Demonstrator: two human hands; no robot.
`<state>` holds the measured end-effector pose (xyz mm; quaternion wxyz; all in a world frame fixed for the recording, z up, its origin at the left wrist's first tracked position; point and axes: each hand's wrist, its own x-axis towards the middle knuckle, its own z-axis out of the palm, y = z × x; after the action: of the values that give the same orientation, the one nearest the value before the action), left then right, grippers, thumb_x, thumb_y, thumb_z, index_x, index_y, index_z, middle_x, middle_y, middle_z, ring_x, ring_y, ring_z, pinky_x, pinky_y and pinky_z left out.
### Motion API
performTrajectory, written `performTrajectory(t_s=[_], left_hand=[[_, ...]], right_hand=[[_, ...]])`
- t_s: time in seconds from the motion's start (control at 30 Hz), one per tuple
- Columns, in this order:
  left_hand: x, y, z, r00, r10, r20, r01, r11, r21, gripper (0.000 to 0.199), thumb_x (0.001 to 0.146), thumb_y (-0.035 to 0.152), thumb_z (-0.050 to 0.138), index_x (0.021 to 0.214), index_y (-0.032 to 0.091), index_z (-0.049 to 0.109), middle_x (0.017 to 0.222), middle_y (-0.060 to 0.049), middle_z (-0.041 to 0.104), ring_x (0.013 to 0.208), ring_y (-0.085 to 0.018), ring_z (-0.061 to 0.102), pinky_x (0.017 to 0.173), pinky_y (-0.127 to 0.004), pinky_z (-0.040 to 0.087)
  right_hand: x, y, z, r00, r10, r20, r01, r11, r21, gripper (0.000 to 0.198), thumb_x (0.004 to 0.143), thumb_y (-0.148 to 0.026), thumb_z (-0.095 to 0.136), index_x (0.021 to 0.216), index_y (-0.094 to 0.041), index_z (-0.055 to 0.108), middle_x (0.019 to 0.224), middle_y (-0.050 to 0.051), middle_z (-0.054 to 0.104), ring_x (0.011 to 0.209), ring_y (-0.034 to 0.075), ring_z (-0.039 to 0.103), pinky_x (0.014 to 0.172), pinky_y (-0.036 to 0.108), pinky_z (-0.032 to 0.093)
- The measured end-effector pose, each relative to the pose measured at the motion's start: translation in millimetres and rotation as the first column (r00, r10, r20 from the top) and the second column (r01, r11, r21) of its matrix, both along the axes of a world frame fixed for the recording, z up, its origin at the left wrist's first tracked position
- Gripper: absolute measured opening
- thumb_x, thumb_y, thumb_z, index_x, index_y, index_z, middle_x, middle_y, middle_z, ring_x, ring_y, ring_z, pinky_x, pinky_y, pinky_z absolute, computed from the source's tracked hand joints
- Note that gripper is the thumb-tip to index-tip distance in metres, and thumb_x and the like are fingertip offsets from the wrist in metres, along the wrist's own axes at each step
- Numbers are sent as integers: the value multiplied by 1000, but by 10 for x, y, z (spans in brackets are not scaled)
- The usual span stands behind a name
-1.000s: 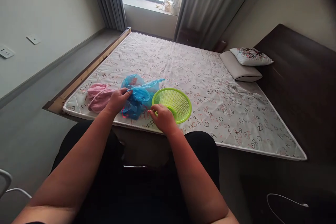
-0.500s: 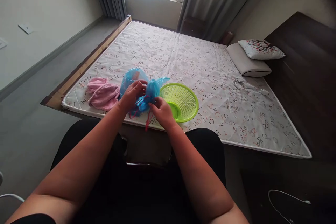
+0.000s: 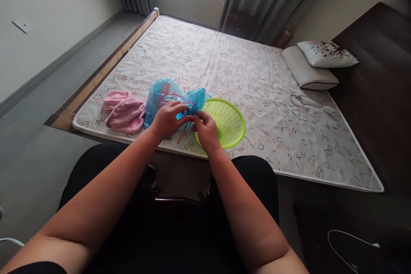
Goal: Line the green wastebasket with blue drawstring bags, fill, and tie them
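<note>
A translucent blue plastic bag (image 3: 159,98) sits on the near edge of the mattress, its gathered part bunched up toward the basket. Thin red string (image 3: 176,95) loops over the bag, and loose ends hang down below my fingers. My left hand (image 3: 170,117) curves over the front of the bag, thumb and fingertips closed at the bunched plastic. Beside it, my right hand (image 3: 207,130) pinches the same gathered spot, its fingertips close to the left ones. Exactly how string and plastic lie between the fingers is hidden. A lime-green plastic basket (image 3: 237,126) lies tilted just behind my right hand.
A folded pink cloth (image 3: 125,113) rests left of the bag on the letter-printed mattress (image 3: 257,81). Two pillows (image 3: 310,68) and a cable (image 3: 302,100) lie at the right. A wooden bed rail (image 3: 105,75) runs along the left side.
My left hand has come down and right, its raised fingers now closing at the bunched plastic near my right hand. The red string now loops across the top of the bag.
</note>
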<state>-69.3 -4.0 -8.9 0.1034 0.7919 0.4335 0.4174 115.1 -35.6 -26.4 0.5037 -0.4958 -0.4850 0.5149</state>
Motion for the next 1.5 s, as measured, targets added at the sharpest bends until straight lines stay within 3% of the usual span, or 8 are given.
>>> performTrajectory(t_s=[0.17, 0.3, 0.5, 0.67, 0.73, 0.97, 1.17, 1.5], left_hand=[[-18, 62, 4, 991, -94, 95, 109, 980, -167, 20, 100, 40, 78, 95, 21, 82, 90, -5, 76, 78, -18, 67, 76, -31, 54], [-25, 68, 79, 990, -25, 138, 55, 974, -222, 19, 96, 37, 79, 89, 20, 81, 86, -4, 77, 74, -17, 64, 73, -30, 52], [1, 82, 78, 967, 52, 249, 30, 950, -312, 25, 94, 43, 77, 90, 19, 79, 90, -6, 78, 81, -19, 68, 74, -30, 54], [81, 79, 1, 940, 14, 342, 125, 916, -381, 44, 91, 63, 78, 91, 19, 75, 97, -9, 77, 92, -22, 71, 76, -31, 59], [113, 64, -16, 939, -12, 343, 151, 912, -381, 48, 90, 67, 79, 92, 20, 75, 100, -9, 78, 97, -24, 72, 80, -32, 60], [146, 26, -14, 949, -19, 316, 149, 907, -393, 51, 91, 70, 77, 90, 19, 75, 91, -7, 77, 86, -21, 71, 80, -32, 61], [166, 10, -8, 949, -31, 312, 166, 894, -417, 40, 89, 59, 82, 91, 19, 76, 89, -6, 78, 82, -20, 70, 79, -32, 61], [153, -14, -24, 971, 45, 236, 42, 935, -351, 14, 86, 32, 77, 91, 19, 78, 84, -5, 78, 77, -18, 71, 79, -31, 62]], right_hand=[[129, 11, 7, 982, -87, 167, 69, 992, 109, 32, 95, -53, 72, 105, -23, 79, 99, 6, 81, 78, 19, 70, 78, 36, 60], [238, 33, 20, 927, -182, 327, 108, 967, 232, 26, 97, -46, 68, 100, -23, 79, 105, 9, 81, 95, 25, 73, 94, 43, 58], [352, 53, 6, 854, -221, 471, 117, 964, 240, 23, 100, -40, 60, 94, -22, 72, 96, 9, 75, 94, 26, 69, 95, 44, 57], [328, -15, 94, 794, -384, 471, 125, 862, 492, 25, 103, -40, 62, 113, -21, 75, 116, 14, 72, 115, 30, 66, 110, 52, 53], [302, -47, 146, 790, -384, 477, 87, 841, 534, 27, 105, -43, 64, 119, -23, 76, 124, 16, 72, 124, 32, 63, 118, 56, 49], [284, -53, 162, 834, -206, 511, -26, 912, 410, 16, 103, -42, 74, 109, -27, 78, 113, 11, 79, 115, 33, 68, 114, 56, 51], [276, -60, 172, 920, -152, 361, 19, 938, 346, 12, 99, -34, 74, 109, -28, 72, 108, 5, 81, 106, 26, 74, 104, 46, 56], [289, -39, 153, 930, -155, 333, 51, 952, 301, 10, 96, -30, 70, 104, -27, 65, 105, 4, 77, 98, 22, 71, 96, 41, 58]])
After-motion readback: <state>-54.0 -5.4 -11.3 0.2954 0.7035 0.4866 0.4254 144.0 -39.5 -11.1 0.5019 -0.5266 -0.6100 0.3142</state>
